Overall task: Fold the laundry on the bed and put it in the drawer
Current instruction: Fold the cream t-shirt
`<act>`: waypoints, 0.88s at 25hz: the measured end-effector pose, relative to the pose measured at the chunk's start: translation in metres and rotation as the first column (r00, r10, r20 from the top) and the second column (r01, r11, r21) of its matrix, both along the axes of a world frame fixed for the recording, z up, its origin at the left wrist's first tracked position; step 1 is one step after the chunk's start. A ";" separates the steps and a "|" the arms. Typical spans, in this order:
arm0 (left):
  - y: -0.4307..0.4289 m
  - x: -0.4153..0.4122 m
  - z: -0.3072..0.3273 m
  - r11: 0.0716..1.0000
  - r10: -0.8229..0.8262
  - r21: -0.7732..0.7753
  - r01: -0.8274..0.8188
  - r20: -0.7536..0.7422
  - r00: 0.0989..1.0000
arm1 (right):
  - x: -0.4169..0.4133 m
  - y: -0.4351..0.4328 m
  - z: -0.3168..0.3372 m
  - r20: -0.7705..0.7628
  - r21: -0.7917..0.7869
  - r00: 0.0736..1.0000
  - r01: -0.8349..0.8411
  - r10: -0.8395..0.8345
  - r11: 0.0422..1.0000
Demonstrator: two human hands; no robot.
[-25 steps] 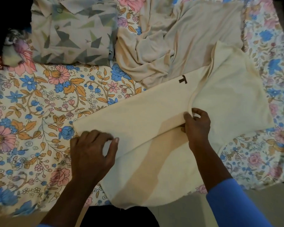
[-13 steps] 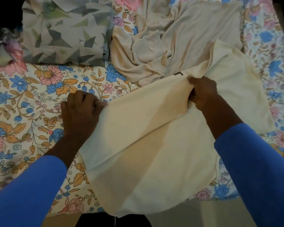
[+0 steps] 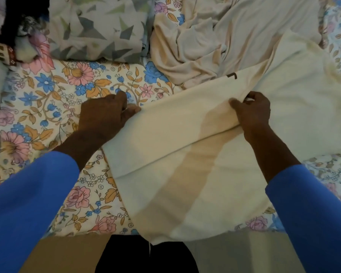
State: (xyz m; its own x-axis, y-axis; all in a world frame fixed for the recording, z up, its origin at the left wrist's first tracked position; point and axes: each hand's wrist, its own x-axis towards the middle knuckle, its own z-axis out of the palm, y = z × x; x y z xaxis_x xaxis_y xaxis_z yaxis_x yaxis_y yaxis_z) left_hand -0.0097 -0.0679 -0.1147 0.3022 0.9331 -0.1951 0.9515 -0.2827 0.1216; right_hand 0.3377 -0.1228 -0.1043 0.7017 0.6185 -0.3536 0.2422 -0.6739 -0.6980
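The cream, soft-knit garment [image 3: 185, 174] lies on the near part of the bed, its rounded lower hem hanging just over the bed's front edge. The cloth is matte and fine-grained. A darker tan band runs diagonally across it from the hem towards the middle. An upper layer is doubled back over the lower one, giving a straight fold line across the width. A small dark printed mark [image 3: 232, 76] shows at its far edge. The left hand [image 3: 104, 115] has its fingers curled and pinches the left end of the doubled layer between thumb and fingers. The right hand [image 3: 252, 113] is likewise clenched on a gathered ridge of the same cloth near the middle right. Both forearms wear smooth bright-blue sleeves [image 3: 28, 203]. The garment rests on a cotton bedsheet [image 3: 47, 95] printed with pink, blue and orange flowers on white. Beyond it, touching its far edge, lies a crumpled beige jersey garment [image 3: 224, 36] with deep creases. To the left of that sits a folded grey fabric [image 3: 98, 30] printed with angular triangles. A mixed heap of dark and patterned clothing [image 3: 8, 46] occupies the far left corner. A plain tan floor [image 3: 67, 253] shows below the bed edge.
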 end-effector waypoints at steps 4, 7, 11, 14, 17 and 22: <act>-0.089 0.018 0.012 0.964 0.017 0.261 -0.045 0.111 0.994 | -0.006 -0.047 -0.001 0.231 0.103 0.963 0.119 -0.140 0.988; -0.178 0.049 0.010 0.944 -0.321 0.187 0.271 0.335 0.886 | 0.009 -0.117 -0.013 0.461 -0.030 0.846 0.316 -0.268 0.948; -0.268 0.077 -0.016 0.781 -0.594 0.014 0.624 0.323 0.737 | 0.019 -0.190 -0.021 0.294 -0.107 0.920 0.300 -0.258 0.948; -0.299 0.083 -0.031 0.766 -0.624 -0.092 0.637 0.138 0.769 | 0.026 -0.210 -0.010 0.173 -0.209 0.950 0.294 -0.261 0.933; -0.305 0.083 -0.036 0.812 -0.574 -0.085 0.577 0.063 0.816 | 0.027 -0.221 -0.002 -0.017 -0.249 0.956 0.279 -0.293 0.927; -0.304 0.083 -0.012 0.891 -0.423 -0.080 0.446 0.207 0.882 | 0.016 -0.234 0.016 -0.345 -0.156 0.839 0.390 -0.420 0.907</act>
State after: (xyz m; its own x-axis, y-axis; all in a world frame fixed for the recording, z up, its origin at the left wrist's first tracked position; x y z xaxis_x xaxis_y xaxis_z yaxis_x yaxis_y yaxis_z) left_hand 0.0731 -0.3715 -0.1271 0.7124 0.6720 -0.2025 0.6949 -0.6347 0.3381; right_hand 0.3533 -0.3570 -0.0882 0.6965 0.2676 -0.6658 -0.3238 -0.7108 -0.6244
